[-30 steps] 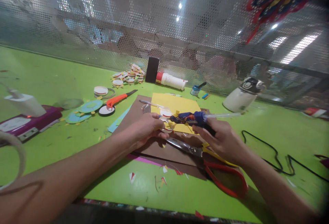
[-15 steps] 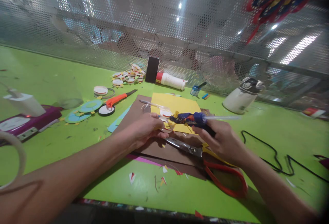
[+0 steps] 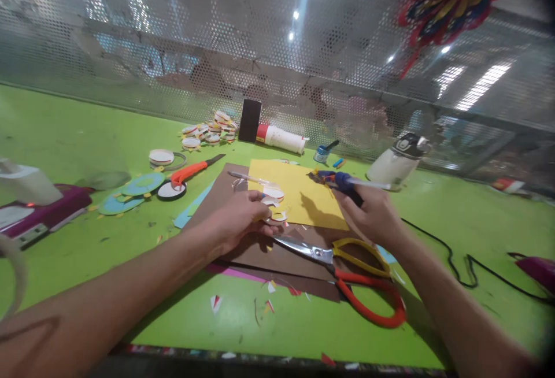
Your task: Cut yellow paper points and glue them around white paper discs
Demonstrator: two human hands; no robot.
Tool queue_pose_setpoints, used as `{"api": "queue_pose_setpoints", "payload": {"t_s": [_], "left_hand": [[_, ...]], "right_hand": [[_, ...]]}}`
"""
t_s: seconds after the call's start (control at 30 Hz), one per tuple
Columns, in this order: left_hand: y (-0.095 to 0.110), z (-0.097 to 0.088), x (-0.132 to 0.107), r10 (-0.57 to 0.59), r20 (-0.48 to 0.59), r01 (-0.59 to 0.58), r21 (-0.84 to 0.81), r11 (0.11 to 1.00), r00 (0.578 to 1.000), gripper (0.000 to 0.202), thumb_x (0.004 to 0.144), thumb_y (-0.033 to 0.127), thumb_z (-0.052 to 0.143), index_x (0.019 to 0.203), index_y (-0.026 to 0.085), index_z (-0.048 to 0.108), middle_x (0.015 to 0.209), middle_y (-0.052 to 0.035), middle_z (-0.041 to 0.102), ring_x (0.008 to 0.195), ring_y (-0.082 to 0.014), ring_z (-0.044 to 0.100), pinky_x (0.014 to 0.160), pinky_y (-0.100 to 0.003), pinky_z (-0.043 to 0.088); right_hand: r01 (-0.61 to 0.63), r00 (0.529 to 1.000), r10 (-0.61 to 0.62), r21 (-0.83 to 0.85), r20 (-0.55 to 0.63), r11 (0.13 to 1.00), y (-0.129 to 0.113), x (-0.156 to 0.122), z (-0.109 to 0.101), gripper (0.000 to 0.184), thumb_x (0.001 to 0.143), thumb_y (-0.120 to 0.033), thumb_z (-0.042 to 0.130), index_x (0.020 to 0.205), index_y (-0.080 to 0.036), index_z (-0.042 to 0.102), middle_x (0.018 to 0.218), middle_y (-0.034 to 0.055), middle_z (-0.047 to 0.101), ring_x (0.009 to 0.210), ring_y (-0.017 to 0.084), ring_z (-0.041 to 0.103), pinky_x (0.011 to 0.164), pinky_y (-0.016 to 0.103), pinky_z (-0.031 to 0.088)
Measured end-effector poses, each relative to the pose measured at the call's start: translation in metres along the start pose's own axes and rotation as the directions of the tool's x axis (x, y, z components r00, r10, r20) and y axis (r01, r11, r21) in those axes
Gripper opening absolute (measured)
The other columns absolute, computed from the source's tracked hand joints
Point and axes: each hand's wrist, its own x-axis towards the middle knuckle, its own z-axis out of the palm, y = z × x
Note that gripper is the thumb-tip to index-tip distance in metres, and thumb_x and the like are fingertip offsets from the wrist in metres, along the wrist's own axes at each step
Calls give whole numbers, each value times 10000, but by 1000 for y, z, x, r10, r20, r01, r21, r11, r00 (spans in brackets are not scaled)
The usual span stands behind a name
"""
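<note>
Near the middle, my left hand (image 3: 243, 219) pinches a small white paper ring piece (image 3: 278, 215) with yellow bits on it. To its right, my right hand (image 3: 375, 210) is wrapped round a blue hot glue gun (image 3: 342, 181), with a clear glue stick poking from its back end. The nozzle points left, above a yellow sheet (image 3: 299, 193), apart from the ring piece. Beneath lies brown card (image 3: 243, 254). Large scissors (image 3: 321, 254) with one red and one yellow handle rest on the card, close to both hands. A pen (image 3: 247, 177) lies beyond my left fingers.
Blue paper rings (image 3: 141, 184), an orange-handled knife (image 3: 191, 173) and a purple power strip (image 3: 47, 216) are at left. Several small white discs (image 3: 212, 132), a dark phone (image 3: 250, 121), stacked paper cups (image 3: 281, 138) and a white bottle (image 3: 396, 161) stand farther back. A black cord (image 3: 451, 259) trails right.
My right hand has drawn the glue gun up and to the right, away from the ring piece. My left hand keeps hold of the piece. The view has shifted slightly.
</note>
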Motion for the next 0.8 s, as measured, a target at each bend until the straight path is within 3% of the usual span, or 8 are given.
{"api": "queue_pose_setpoints", "payload": {"t_s": [0.1, 0.3, 0.43, 0.57, 0.7, 0.8], "left_hand": [[0, 2, -1, 47, -15, -46, 23, 999, 999, 308, 679, 6, 533, 978, 80, 544, 661, -95, 658, 462, -119, 569, 449, -226, 478], [-2, 1, -2, 49, 12, -49, 53, 997, 999, 359, 694, 48, 545, 1047, 106, 517, 640, -68, 644, 463, -138, 547, 419, -273, 494], [-5, -1, -2, 53, 58, -55, 43, 998, 997, 400, 695, 65, 549, 1089, 120, 505, 615, -46, 624, 458, -145, 529, 410, -291, 491], [-8, -3, 1, 79, 68, -82, 45, 996, 995, 392, 687, 49, 552, 1070, 130, 521, 633, -42, 632, 472, -132, 549, 445, -250, 479], [-9, -7, 5, 80, 36, -81, 31, 996, 996, 375, 686, 17, 535, 1049, 112, 531, 653, -57, 648, 514, -126, 591, 500, -219, 480], [-9, -8, 7, 72, 49, -72, 7, 997, 996, 382, 691, 18, 535, 1062, 108, 523, 669, -76, 659, 521, -142, 603, 493, -231, 480]], "right_hand": [[-190, 974, 187, -11, -129, 982, 36, 8, 4, 307, 830, -344, 543, 1023, -148, 680, 914, 112, 717, 788, 257, 650, 693, 348, 487], [-400, 893, 379, -45, -243, 915, 95, 14, 9, 493, 758, -364, 606, 1162, -83, 618, 921, 173, 710, 816, 305, 655, 744, 460, 493], [-363, 926, 357, -37, -123, 931, 102, 15, 21, 616, 720, -302, 642, 1273, -56, 531, 889, 143, 716, 788, 261, 663, 759, 408, 506], [-301, 952, 302, -37, 43, 953, 99, 13, 28, 644, 683, -207, 663, 1302, -103, 520, 945, 120, 720, 813, 241, 660, 787, 388, 501], [-260, 954, 259, -8, 149, 965, 100, 8, 21, 615, 627, -83, 651, 1237, -115, 579, 965, 112, 728, 860, 233, 670, 826, 371, 504], [-244, 961, 238, 26, 144, 969, 99, 8, 12, 643, 577, -7, 611, 1210, -122, 602, 1011, 125, 717, 919, 249, 666, 831, 374, 510]]}}
